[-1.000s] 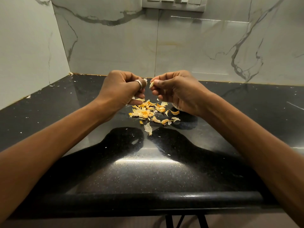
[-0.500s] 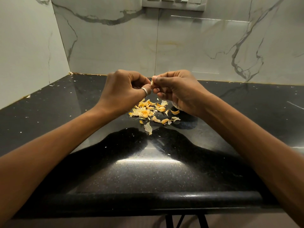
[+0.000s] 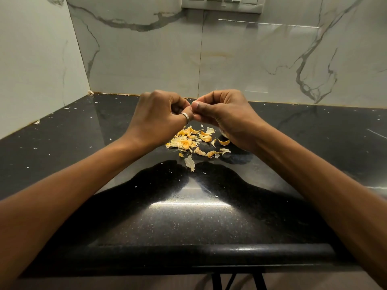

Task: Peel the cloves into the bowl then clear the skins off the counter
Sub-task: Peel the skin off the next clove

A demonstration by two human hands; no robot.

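My left hand (image 3: 159, 118), with a ring on one finger, and my right hand (image 3: 226, 114) meet fingertip to fingertip above the counter. Between them they pinch a small garlic clove, which the fingers almost wholly hide. Directly below lies a pile of yellow-orange and pale garlic skins (image 3: 188, 141) on the black counter (image 3: 188, 222). One larger pale skin (image 3: 190, 163) lies apart at the near side of the pile. A small pale piece (image 3: 223, 133) shows under my right hand; I cannot tell whether it is the bowl.
Marble-look walls close the counter at the back and left. A switch plate (image 3: 222, 4) sits high on the back wall. Tiny white flecks are scattered over the left part of the counter. The counter's rounded front edge (image 3: 209, 251) runs across the bottom.
My hands have closed together: the left moved right until its fingertips met the right hand's. The clove tip that showed between them is now covered. The skin pile has not moved.
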